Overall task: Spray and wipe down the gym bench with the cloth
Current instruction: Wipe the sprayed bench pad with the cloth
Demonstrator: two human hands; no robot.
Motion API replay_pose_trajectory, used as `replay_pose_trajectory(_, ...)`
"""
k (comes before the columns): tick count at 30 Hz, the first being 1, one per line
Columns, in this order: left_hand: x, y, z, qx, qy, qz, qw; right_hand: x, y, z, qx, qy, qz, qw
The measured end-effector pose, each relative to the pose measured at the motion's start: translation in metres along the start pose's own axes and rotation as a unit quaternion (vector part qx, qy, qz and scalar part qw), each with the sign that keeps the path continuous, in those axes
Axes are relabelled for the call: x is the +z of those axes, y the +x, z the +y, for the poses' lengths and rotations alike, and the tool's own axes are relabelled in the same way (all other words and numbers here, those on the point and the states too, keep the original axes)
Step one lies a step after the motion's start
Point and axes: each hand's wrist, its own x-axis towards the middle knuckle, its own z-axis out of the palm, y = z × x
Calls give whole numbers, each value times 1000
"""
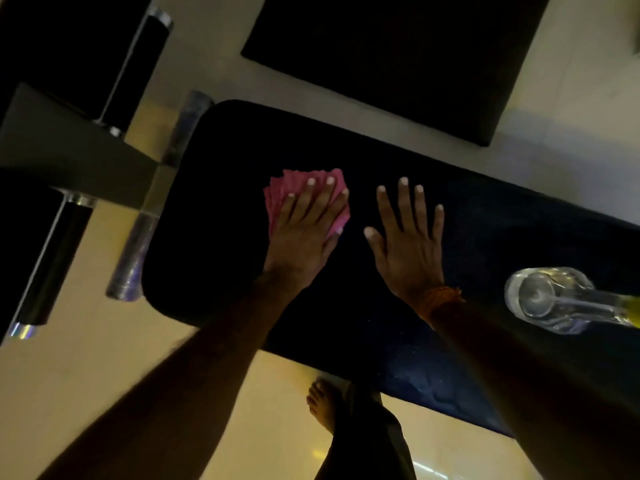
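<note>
A pink cloth [277, 199] is pressed flat against the dark padded surface [214, 209] of the gym bench, toward its rounded end on the left of the view. It is pinned under the left hand [304, 230], whose fingers are spread wide over it, so only the cloth's far and left edges are seen — its remaining part is hidden beneath the palm. Just beside it, apart from the cloth, the right hand [405, 244] is laid flat on the surface with fingers splayed and nothing held; an orange band [440, 299] is worn at that wrist. Near the surface's right edge a clear spray bottle [550, 299] is seen from above, its top cut off by the frame; whether any liquid is left in it cannot be made out. The surface is so dark that little beyond faint specks near the near edge is discernible. Past the rounded end, a grey frame bar [69, 147] and chrome-capped roller pads [138, 60] are partly lost in shadow. Beyond the far edge a second dark pad [398, 57] is cut off at the top. Below the near edge, a bare foot [322, 403] is seen on the pale floor [138, 368].
</note>
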Motion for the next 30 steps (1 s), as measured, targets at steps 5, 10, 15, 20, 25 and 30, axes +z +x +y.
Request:
replay_pose_trajectory(5, -10, 57, 31, -111, -53, 17, 992, -1, 2, 14, -3, -6, 4, 1000)
replay_pose_trajectory(10, -10, 65, 13, 34, -22, -21, 999, -6, 4, 23, 8, 6, 1, 1000)
replay_pose_trajectory(15, -11, 78, 37, 12, -14, -6, 1000, -7, -1, 29, 11, 4, 7, 1000)
replay_pose_trajectory(20, -13, 75, 23, 130, 17, -48, 990, -8, -21, 35, 84, 9, 6, 996)
replay_pose_trajectory(25, -14, 95, 61, 77, 1, -17, 997, -6, -34, 39, 136, 20, 18, 990)
replay_pose_trajectory(30, -7, 76, 48, 245, 48, -11, 968, -7, -39, 33, 163, 40, 12, 986)
